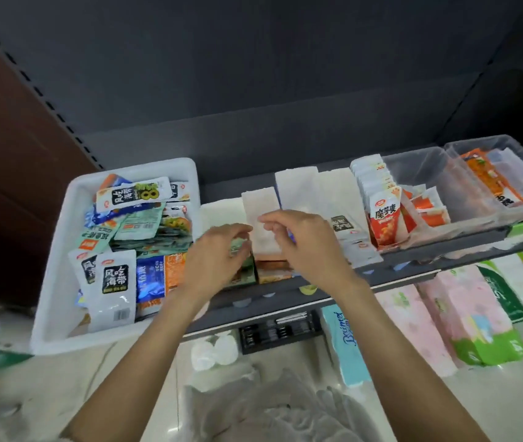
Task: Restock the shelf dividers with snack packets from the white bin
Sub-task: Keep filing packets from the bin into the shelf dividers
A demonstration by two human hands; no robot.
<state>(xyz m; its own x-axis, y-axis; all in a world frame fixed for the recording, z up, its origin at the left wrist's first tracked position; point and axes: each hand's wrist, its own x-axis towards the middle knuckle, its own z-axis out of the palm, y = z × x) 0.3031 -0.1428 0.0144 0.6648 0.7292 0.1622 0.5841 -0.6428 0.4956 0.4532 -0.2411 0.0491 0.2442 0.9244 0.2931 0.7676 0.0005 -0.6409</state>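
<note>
Left hand [214,260]: curled around a greenish packet [238,248], thumb and fingers pinching it so it can drop upright into a lane.
Right hand [298,240]: fingertips pinching the near edge of a pale upright packet [260,215], likely steadying the row so the new one slides in beside it.
Shelf dividers [298,186]: whitish lanes just beyond the hands, some part-filled; packets stand on edge to face the front.
White bin [56,250]: just left of the hands on the shelf, heaped with mixed snack packets [116,279], close enough to reach.
Clear bins [429,173]: further right, holding orange-and-white packets.
Progress: bin looks far from emptied.
</note>
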